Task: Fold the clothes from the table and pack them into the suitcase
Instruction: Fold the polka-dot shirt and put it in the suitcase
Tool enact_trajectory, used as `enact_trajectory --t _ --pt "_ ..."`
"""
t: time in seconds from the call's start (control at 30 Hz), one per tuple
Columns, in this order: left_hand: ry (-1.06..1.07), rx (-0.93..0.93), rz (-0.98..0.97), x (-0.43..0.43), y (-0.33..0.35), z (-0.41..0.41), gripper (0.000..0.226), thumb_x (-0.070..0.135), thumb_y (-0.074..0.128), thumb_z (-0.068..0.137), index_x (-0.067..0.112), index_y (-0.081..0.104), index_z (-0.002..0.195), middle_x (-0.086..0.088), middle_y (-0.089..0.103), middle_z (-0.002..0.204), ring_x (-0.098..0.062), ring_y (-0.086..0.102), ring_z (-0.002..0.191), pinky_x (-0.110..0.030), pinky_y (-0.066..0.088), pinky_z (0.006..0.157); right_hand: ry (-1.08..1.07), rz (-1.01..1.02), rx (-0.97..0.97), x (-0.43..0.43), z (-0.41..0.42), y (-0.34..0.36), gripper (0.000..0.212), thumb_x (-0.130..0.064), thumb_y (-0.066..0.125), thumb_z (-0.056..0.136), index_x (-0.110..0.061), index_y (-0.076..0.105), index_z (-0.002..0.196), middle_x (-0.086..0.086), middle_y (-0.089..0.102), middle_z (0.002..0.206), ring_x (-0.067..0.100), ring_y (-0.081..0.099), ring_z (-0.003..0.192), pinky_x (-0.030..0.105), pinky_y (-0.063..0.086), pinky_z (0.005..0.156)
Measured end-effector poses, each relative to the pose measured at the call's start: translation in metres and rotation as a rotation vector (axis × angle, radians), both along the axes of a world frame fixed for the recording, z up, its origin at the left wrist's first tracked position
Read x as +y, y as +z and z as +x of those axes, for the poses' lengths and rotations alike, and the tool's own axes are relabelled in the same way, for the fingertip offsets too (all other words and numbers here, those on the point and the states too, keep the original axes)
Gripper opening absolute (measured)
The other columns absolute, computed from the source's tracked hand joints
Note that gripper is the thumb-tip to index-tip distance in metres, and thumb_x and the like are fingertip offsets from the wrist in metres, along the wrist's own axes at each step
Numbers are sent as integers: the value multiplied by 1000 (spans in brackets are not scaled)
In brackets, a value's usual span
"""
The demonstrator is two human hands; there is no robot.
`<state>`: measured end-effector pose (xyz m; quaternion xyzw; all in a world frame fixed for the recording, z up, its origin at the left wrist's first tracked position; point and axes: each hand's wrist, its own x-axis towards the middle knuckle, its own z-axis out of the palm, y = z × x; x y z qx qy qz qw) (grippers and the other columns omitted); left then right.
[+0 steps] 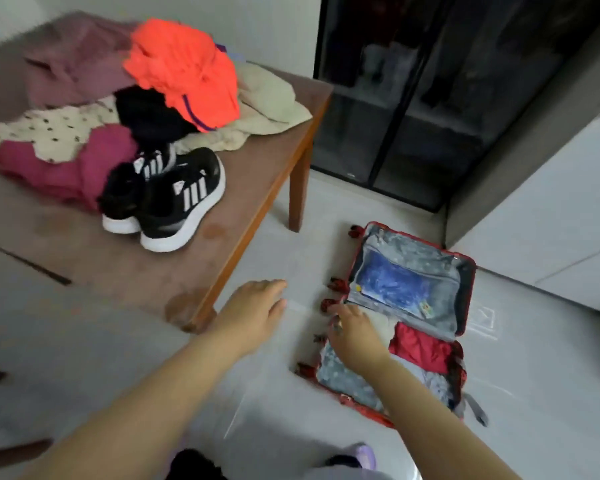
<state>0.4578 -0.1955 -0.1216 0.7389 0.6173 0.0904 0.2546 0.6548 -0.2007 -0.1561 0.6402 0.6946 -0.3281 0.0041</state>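
The room has a pale tiled floor (pixel 326 209), a dark glass-door cabinet (pixel 430 98) at the back and a brown wooden worktop (pixel 125 271) on the left. The red suitcase (pixel 470 289) lies open on the floor, just beside the worktop's near corner. Its far half is covered by a grey zipped divider (pixel 440 310), and something blue (pixel 392 282) shows through it. The near half holds a folded red garment (pixel 420 348), a white garment (pixel 385 323) beside it and some grey patterned cloth; the rest is blurred.

On the worktop the clothes are in a loose, unfolded heap: an orange piece (pixel 184 71) on top, then mauve (pixel 77 60), beige (pixel 267 102), black (pixel 149 116), cream dotted (pixel 49 129) and magenta (pixel 66 168) ones. A pair of black shoes (pixel 167 199) stands in front of them.

The right hand (pixel 354 334) is over the near half of the suitcase, its fingers spread and only lightly bent, lying on the white garment without gripping. The left hand (pixel 253 313) hangs above the floor near the worktop's corner, fingers straight, holding nothing.
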Motion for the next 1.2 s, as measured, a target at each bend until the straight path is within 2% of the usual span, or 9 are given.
enact_trajectory --t 0.1,0.33,0.5,0.67,0.8,0.9,1.0,1.13,1.2 --pt "12 22 71 -2 20 -72 40 28 39 99 17 41 138 -5 48 137 -25 40 126 -31 34 101 28 98 7 4 -80 28 43 -29 48 93 -16 46 134 10 46 134 31 44 122 34 35 102" --pt "-47 143 114 -17 46 -212 44 33 36 100 22 34 142 -1 39 144 -23 31 133 -30 15 111 57 166 26 -4 -227 62 44 -28 49 95 -21 41 137 6 41 139 27 40 126 38 33 106" --pt "-12 149 107 -14 47 -285 44 33 37 99 21 36 142 -2 45 140 -24 39 127 -30 26 107 80 163 34 6 -293 77 46 -28 51 94 -20 40 138 5 41 139 25 40 126 34 34 104" --pt "67 148 78 10 50 -349 45 34 36 100 21 35 142 -3 44 141 -24 36 131 -33 19 112 93 182 101 41 -350 84 44 -20 54 91 -16 46 134 7 44 135 27 42 125 34 35 103" --pt "103 151 120 44 52 -397 44 32 40 99 18 39 140 -5 46 139 -25 39 128 -33 24 109 143 201 126 82 -398 85 43 -21 54 92 -17 46 134 9 45 135 30 41 124 36 33 103" --pt "119 179 128 77 52 -426 45 33 39 99 20 36 141 -4 46 139 -24 37 130 -35 20 113 182 267 24 123 -432 85 41 -30 51 93 -21 46 133 6 45 133 29 41 123 40 31 100" --pt "142 209 177 121 53 -451 48 34 39 98 20 32 144 -4 45 140 -23 37 131 -37 18 115 170 392 -79 167 -463 85 38 -31 48 94 -20 48 130 8 48 129 30 42 119 38 31 98" --pt "157 224 183 175 55 -478 50 31 44 97 19 31 144 -4 45 140 -24 36 130 -35 19 113 183 410 -12 214 -501 86 42 -31 53 92 -25 47 133 5 45 134 28 40 122 37 29 100" --pt "144 234 194 198 51 -491 50 30 47 96 18 34 142 -5 48 138 -25 40 127 -35 23 110 211 359 -47 235 -519 80 50 -31 55 90 -26 41 138 5 39 139 29 37 126 39 28 104"
